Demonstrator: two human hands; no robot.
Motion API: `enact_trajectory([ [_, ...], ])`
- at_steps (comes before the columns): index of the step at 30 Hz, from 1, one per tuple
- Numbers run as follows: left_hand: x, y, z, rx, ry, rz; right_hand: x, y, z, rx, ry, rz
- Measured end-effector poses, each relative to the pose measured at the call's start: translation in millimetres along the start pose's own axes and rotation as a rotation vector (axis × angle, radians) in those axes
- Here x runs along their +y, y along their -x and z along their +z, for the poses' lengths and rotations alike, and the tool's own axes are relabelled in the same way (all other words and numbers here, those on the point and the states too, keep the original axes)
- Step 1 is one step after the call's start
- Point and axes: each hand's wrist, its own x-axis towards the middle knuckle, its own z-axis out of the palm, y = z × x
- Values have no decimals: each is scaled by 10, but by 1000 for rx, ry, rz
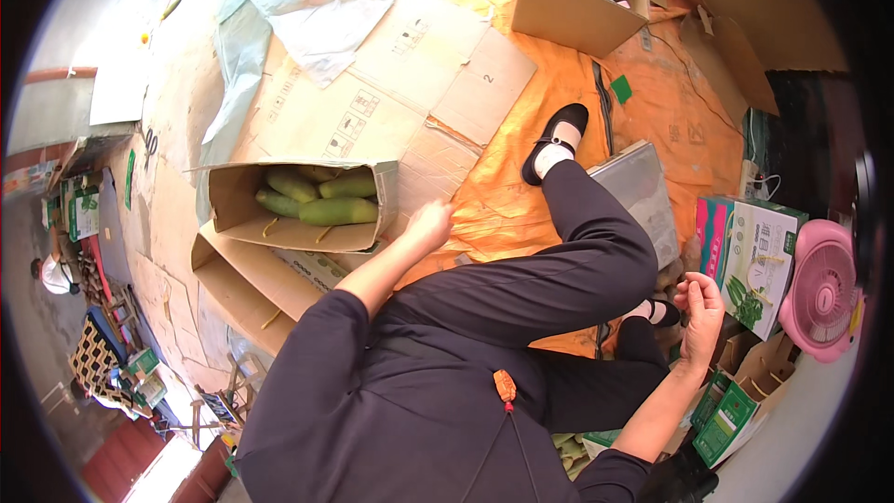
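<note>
My left hand (pixel 430 226) is closed, held above the floor just right of an upright cardboard box (pixel 303 240). Whatever its fingers may hold is hidden. Several long, smooth green fruits, like papayas or gourds (pixel 338 211), lie inside that box. Out to the right, my right hand (pixel 700 307) is raised with its fingers curled in and nothing visible in them. It is nearest to a printed white and green carton (pixel 756 265), but apart from it. Between my hands is my bent leg in dark trousers (pixel 531 284).
Beside the fruit box sits another cardboard box (pixel 247 293). Flattened cardboard (pixel 382 84) and an orange sheet (pixel 498 196) cover the floor. A pink fan (pixel 821 291) and a green carton (pixel 726 419) stand at right. Ahead are an open box (pixel 577 14) and pale plastic sheeting (pixel 321 14).
</note>
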Motion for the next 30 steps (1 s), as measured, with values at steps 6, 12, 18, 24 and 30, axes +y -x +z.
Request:
enact_trajectory([
  [6,-296,-784,-187,121,-809,-230,108,55,-68,-2,-28,13],
  [12,-889,-559,-176,-289,-1027,-370,248,109,-178,53,-29,40],
  [18,-1074,236,267,-381,-1078,-134,201,180,-303,119,-17,39],
  [24,-1802,1328,679,-352,-747,-212,305,44,-215,15,17,39],
  [30,-2217,1250,519,-190,-884,36,378,6,-214,48,198,-167],
])
